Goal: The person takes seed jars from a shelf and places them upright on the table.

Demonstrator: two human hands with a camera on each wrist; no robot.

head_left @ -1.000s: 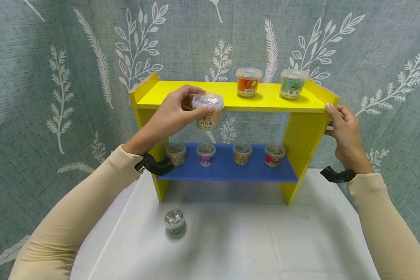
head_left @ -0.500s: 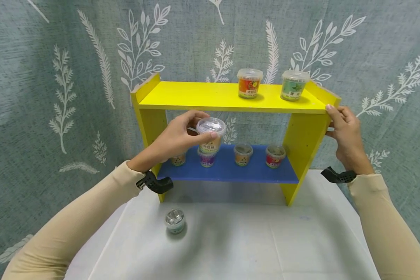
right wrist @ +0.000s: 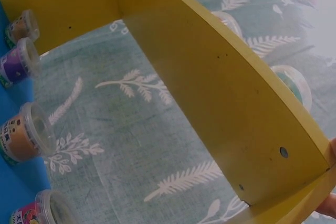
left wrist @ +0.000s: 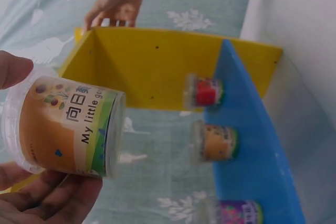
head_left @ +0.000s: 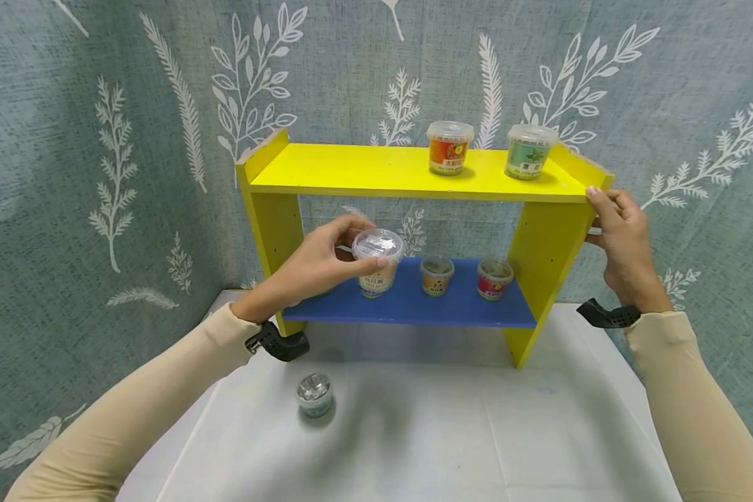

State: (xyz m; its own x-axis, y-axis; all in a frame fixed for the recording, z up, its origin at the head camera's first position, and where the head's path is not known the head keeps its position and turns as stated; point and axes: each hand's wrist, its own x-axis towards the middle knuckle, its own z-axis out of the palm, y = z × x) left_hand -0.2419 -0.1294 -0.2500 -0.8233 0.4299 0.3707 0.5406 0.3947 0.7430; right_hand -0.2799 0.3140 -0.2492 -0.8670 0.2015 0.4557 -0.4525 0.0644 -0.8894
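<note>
one orange-labelled cup [left wrist: 71, 127] is pinched in the left hand [head_left: 323, 261], the right hand [head_left: 624, 240] gripping the yellow shelf [head_left: 354, 166].

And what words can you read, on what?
"向日葵": cup in left hand
"太阳花": red top cup
"薄荷": green top cup
"My little g…": those three cups
"向日…": right orange lower cup
"太…": red lower cup
Purple lower cup, left orange cup, table cup: too blurred.
</note>
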